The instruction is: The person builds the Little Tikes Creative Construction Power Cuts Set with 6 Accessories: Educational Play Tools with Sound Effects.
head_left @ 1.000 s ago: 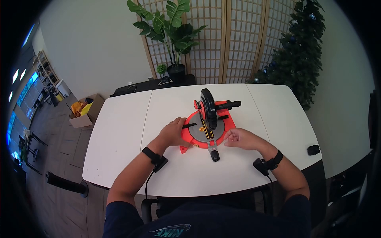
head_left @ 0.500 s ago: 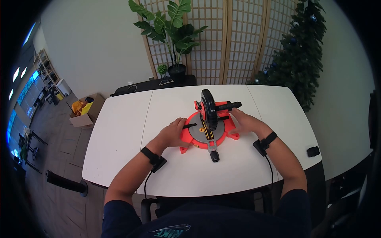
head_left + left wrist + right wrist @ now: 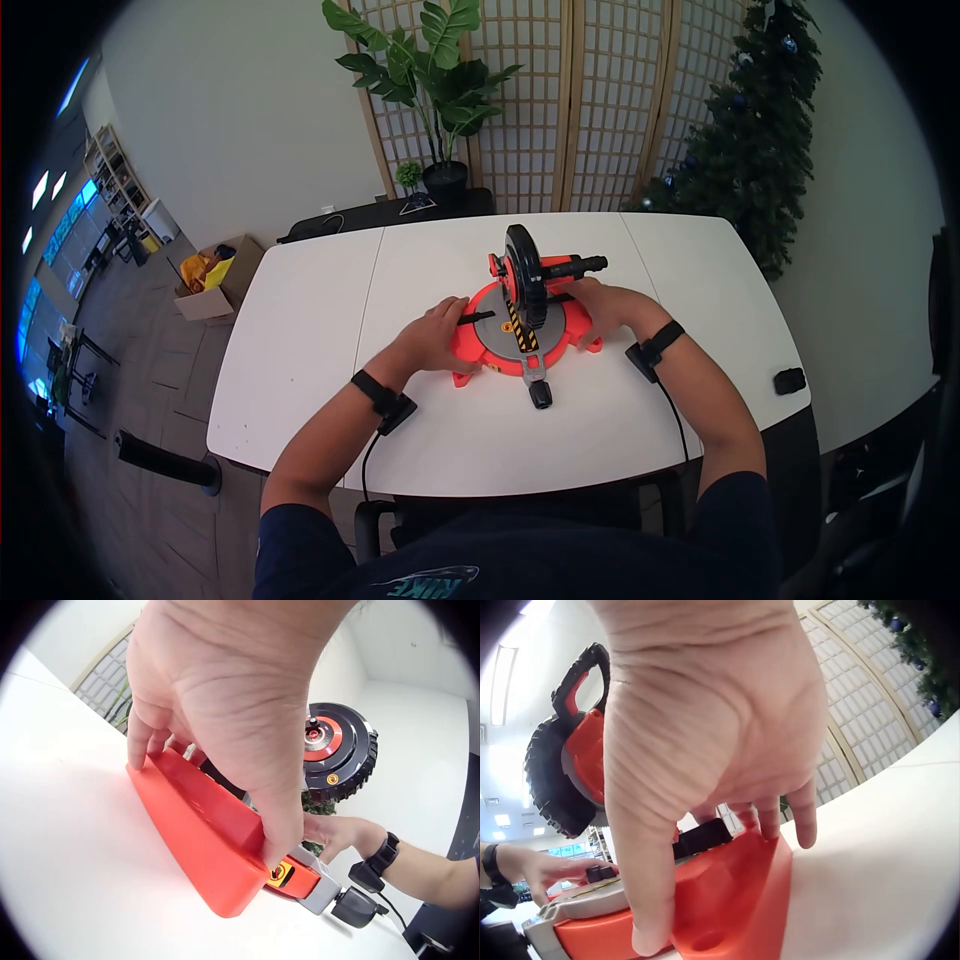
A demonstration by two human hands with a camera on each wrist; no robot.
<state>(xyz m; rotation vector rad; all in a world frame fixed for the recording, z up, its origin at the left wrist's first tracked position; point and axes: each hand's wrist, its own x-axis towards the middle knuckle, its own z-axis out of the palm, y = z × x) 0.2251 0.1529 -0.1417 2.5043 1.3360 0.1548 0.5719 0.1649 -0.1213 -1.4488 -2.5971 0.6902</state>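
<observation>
A toy miter saw stands on the white table (image 3: 300, 350). Its orange base (image 3: 497, 362) carries a round grey turntable (image 3: 508, 336), and a black toothed blade (image 3: 522, 268) rises above it. My left hand (image 3: 430, 338) grips the base's left side, thumb at the front and fingers over the far end. On the opposite side, my right hand (image 3: 612, 306) spans the right wing of the base (image 3: 735, 900) and holds it with thumb and fingers. The dark front knob (image 3: 541, 394) sticks out toward me, between the hands.
A small black object (image 3: 789, 381) lies by the table's right edge. Behind the table are a potted plant (image 3: 446, 180), a lattice screen (image 3: 610, 120) and a decorated tree (image 3: 745, 150). An open cardboard box (image 3: 225, 285) sits on the floor at the left.
My right hand has moved from near the front right of the base up and back onto its right side, taking hold there. My left hand and the saw have stayed nearly still.
</observation>
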